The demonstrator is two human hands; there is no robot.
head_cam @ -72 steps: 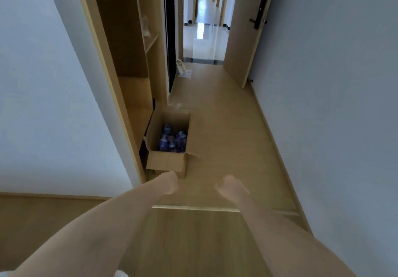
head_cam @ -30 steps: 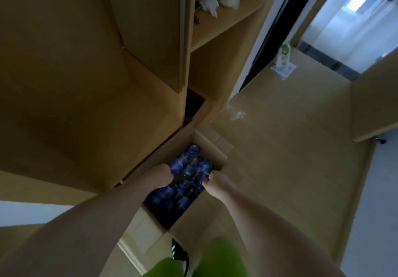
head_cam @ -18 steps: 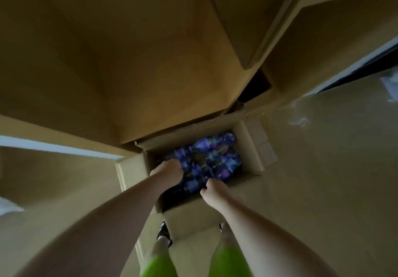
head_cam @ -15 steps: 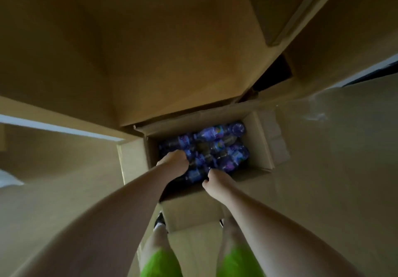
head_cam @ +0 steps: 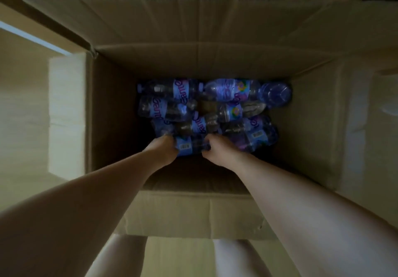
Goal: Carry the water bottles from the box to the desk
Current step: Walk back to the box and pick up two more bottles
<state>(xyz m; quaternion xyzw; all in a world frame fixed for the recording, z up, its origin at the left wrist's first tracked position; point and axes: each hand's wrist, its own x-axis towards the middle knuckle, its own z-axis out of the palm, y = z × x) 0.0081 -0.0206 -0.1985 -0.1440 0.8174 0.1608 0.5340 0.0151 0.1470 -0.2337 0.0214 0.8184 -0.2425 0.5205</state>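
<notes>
Both hands are now reaching deep into the cardboard box (head_cam: 112,113), the left hand (head_cam: 162,150) and right hand (head_cam: 217,149) curling around each end of the near water bottle (head_cam: 188,146). Nothing is leaving yet (roughly 8 bottles (head_cam: 228,91) are lying heaped), and tall box walls are crowding the lift.

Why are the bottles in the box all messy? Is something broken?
Nothing looks broken or spilled. The water bottles lie on their sides in a loose jumble, pointing different ways, on the bottom of the cardboard box. The left hand and right hand both grip the nearest bottle.
</notes>
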